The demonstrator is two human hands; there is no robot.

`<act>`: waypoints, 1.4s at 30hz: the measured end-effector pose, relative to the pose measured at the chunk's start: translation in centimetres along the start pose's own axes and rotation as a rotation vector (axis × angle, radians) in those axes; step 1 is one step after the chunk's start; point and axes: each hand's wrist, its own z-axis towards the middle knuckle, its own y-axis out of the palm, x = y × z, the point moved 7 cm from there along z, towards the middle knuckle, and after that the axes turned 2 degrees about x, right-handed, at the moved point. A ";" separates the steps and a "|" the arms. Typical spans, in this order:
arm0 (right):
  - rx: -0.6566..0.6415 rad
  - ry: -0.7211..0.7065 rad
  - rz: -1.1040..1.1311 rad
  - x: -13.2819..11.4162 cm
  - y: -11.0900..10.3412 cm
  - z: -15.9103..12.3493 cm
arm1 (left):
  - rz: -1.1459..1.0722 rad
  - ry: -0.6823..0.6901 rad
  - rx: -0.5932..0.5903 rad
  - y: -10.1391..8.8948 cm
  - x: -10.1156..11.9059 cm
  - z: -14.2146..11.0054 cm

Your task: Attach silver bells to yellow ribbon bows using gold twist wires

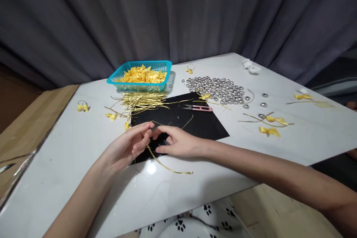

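Note:
My left hand (128,145) and my right hand (178,142) meet over the near edge of a black mat (195,121) on the white table (83,163). The fingertips of both pinch a thin gold wire (167,167) that curves down from between them onto the table toward me. What lies exactly between the fingertips is too small to make out. Another gold wire strand (187,122) lies on the mat just beyond my right hand.
A teal basket (128,83) of yellow bows stands at the back, with a heap of gold wires (142,100) before it. Silver beads (217,89) and pink snips (199,108) lie right of it. Loose yellow bows (269,131) are scattered around.

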 end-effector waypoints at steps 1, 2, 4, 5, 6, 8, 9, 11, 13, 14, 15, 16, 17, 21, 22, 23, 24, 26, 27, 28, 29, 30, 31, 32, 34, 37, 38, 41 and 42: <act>-0.044 0.013 0.037 -0.1 0.4 0.3 | -0.029 -0.011 0.005 0.1 0.0 0.0; -0.092 0.025 0.075 -0.3 0.8 0.5 | -0.053 -0.019 0.013 0.2 0.0 -0.1; -0.160 0.044 0.144 -0.5 1.3 0.7 | -0.089 -0.024 0.040 0.2 0.1 -0.2; -0.171 0.058 0.169 -0.6 1.4 0.8 | -0.103 -0.023 0.059 0.2 0.2 -0.2; -0.171 0.076 0.187 -0.5 1.5 0.9 | -0.115 -0.020 0.074 0.2 0.3 -0.3; -0.150 0.117 0.203 -0.2 1.3 0.8 | -0.138 -0.016 0.089 0.1 0.5 -0.4; -0.139 0.133 0.198 -0.1 1.2 0.8 | -0.149 -0.014 0.090 0.0 0.6 -0.4; -0.126 0.150 0.173 0.2 1.1 0.6 | -0.168 -0.008 0.083 -0.1 0.7 -0.3; -0.097 0.134 0.155 0.1 1.0 0.5 | -0.184 -0.009 0.065 -0.2 0.7 -0.2; -0.079 0.111 0.154 0.0 1.0 0.5 | -0.191 -0.014 0.052 -0.1 0.6 -0.1; -0.067 0.082 0.159 -0.1 1.0 0.5 | -0.195 -0.023 0.040 -0.1 0.5 -0.1; -0.069 0.055 0.166 -0.3 1.2 0.5 | -0.197 -0.032 0.031 0.0 0.4 0.0; -0.082 0.037 0.173 -0.4 1.5 0.6 | -0.199 -0.037 0.029 0.0 0.4 0.0; -0.169 0.080 0.186 0.1 2.3 0.8 | -0.188 -0.028 0.071 -0.2 0.4 -0.1; -0.168 0.097 0.192 0.3 2.2 0.8 | -0.180 -0.023 0.077 -0.3 0.4 -0.1; -0.160 0.110 0.196 0.4 2.0 0.7 | -0.167 -0.018 0.081 -0.4 0.5 0.0; -0.146 0.120 0.197 0.5 1.7 0.7 | -0.142 -0.007 0.087 -0.6 0.6 0.0; -0.111 0.127 0.184 0.6 0.9 0.5 | -0.040 0.047 0.121 -1.3 1.1 0.2; -0.093 0.125 0.174 0.5 0.5 0.4 | 0.048 0.090 0.157 -1.8 1.5 0.2; -0.078 0.121 0.168 0.5 0.1 0.3 | 0.156 0.149 0.209 -2.4 2.0 0.1; -0.062 0.121 0.165 0.4 -0.3 0.2 | 0.276 0.220 0.273 -2.9 2.7 0.0; -0.044 0.125 0.165 0.3 -0.6 0.2 | 0.399 0.292 0.342 -3.3 3.4 -0.3; -0.025 0.136 0.170 0.4 -1.0 0.1 | 0.518 0.353 0.405 -3.5 4.0 -0.6; -0.004 0.148 0.181 0.4 -1.3 0.1 | 0.631 0.389 0.444 -3.4 4.3 -0.9; 0.039 0.161 0.203 0.5 -1.9 0.0 | 0.816 0.350 0.398 -2.6 3.6 -0.8; 0.075 0.163 0.213 0.6 -2.5 -0.1 | 0.946 0.180 0.103 -0.2 0.7 -0.1; 0.080 0.163 0.209 0.7 -2.7 -0.2 | 0.947 0.166 0.024 0.5 -0.1 -0.1; 0.081 0.177 0.186 0.7 -2.9 -0.3 | 0.918 0.192 -0.034 1.2 -0.9 0.2; 0.084 0.183 0.177 0.7 -3.0 -0.3 | 0.911 0.201 -0.023 1.1 -0.9 0.3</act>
